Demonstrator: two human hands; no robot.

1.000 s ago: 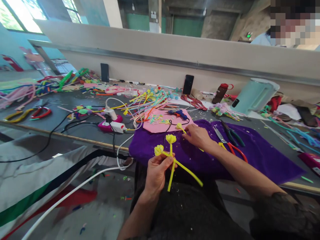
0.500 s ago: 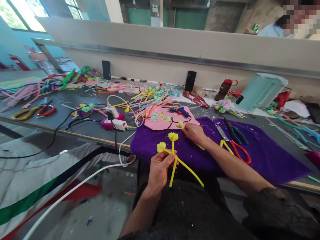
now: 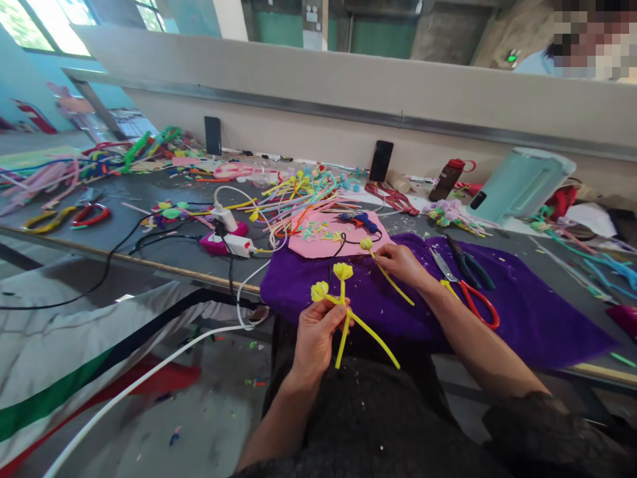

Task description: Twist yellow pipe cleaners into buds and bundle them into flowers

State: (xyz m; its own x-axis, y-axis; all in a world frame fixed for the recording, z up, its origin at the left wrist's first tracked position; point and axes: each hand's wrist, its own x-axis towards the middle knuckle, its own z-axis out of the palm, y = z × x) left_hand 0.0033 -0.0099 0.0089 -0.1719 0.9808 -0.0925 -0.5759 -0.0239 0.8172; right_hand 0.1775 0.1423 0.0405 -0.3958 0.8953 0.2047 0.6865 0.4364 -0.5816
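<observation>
My left hand [image 3: 316, 335] pinches a yellow pipe-cleaner piece [image 3: 342, 284] where its stems meet; two round yellow blossoms stand above my fingers and two stems hang below. To the right, over the purple cloth [image 3: 308, 272], my right hand [image 3: 401, 264] has its fingers closed at a single yellow flower [image 3: 367, 244], whose thin stem slants down to the right. Beyond my hands, a blue glue gun [image 3: 365, 223] lies on a pink sheet [image 3: 311, 247] with small pale scraps.
Red-handled scissors [image 3: 478, 302] and dark pliers [image 3: 468, 262] lie right on the cloth. A power strip [image 3: 216, 245] with cables sits left. Behind are pipe cleaners [image 3: 318, 192], a phone [image 3: 381, 161], a brown bottle [image 3: 444, 180] and a teal container [image 3: 522, 186].
My right hand has moved slightly to the right, and the single flower's stem now shows more fully. My left hand and its yellow piece have barely shifted.
</observation>
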